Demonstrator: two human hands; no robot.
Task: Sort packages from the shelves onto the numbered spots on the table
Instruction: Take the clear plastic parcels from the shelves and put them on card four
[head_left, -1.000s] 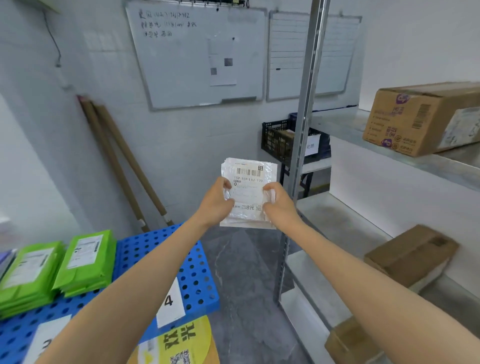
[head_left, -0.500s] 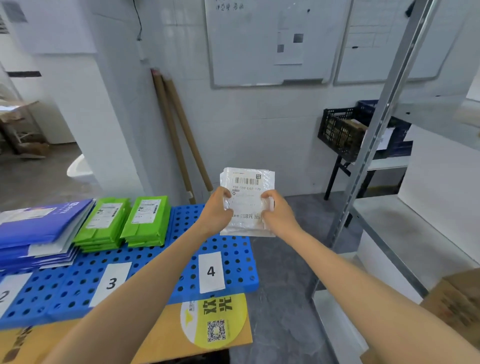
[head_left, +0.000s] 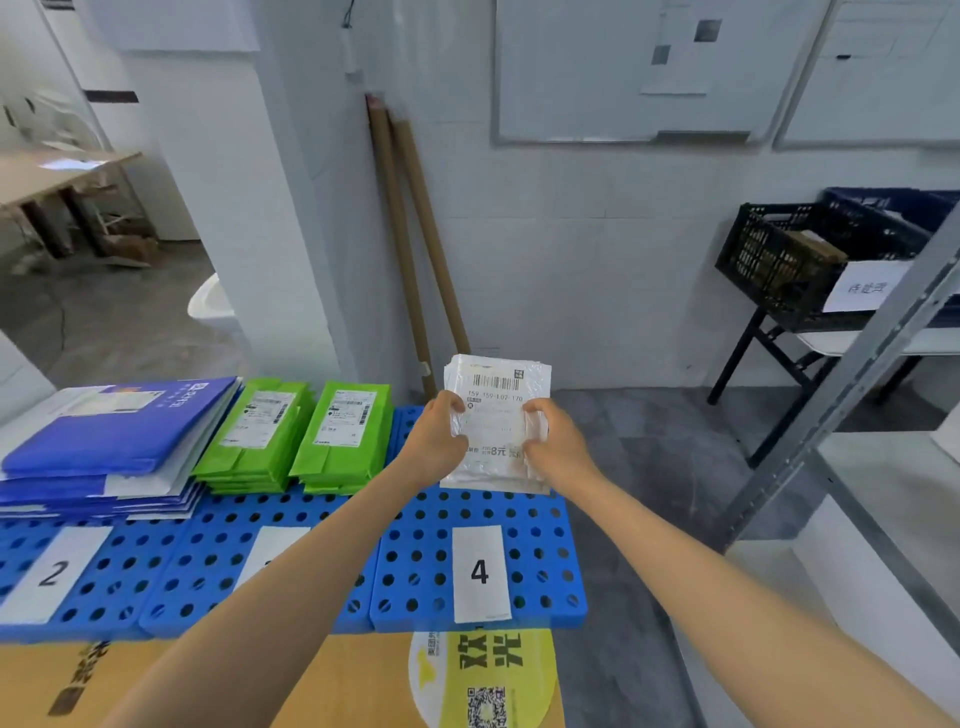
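Holding white package (head_left: 493, 415) just beyond label 4 (head_left: 479, 571) — left hand (head_left: 434, 441) and right hand (head_left: 560, 448) gripping its sides; next, probably lowering it flat there.

**Q:** what's the room like where you're standing?

**Me:** Pretty plain tbh. White tiled wall (head_left: 597, 249) in front of me with a whiteboard (head_left: 582, 93) that has a paper sheet (head_left: 675, 52) stuck on it, and a second whiteboard (head_left: 883, 104) beside it. Two long cardboard tubes (head_left: 410, 234) lean on the wall right beside a white pillar (head_left: 223, 208). The floor (head_left: 665, 457) is grey and kinda marbled.

**Q:** any furniture?

**Me:** On my right a black plastic crate (head_left: 774, 260) with a handwritten paper sign (head_left: 865, 286) sits on a little table (head_left: 748, 353) with crossed black legs, blue crate (head_left: 893, 205) just behind. A grey steel shelving post (head_left: 852, 384) slants across in front. Past the pillar, another room with a wooden table (head_left: 57, 174). Light's bright and even.
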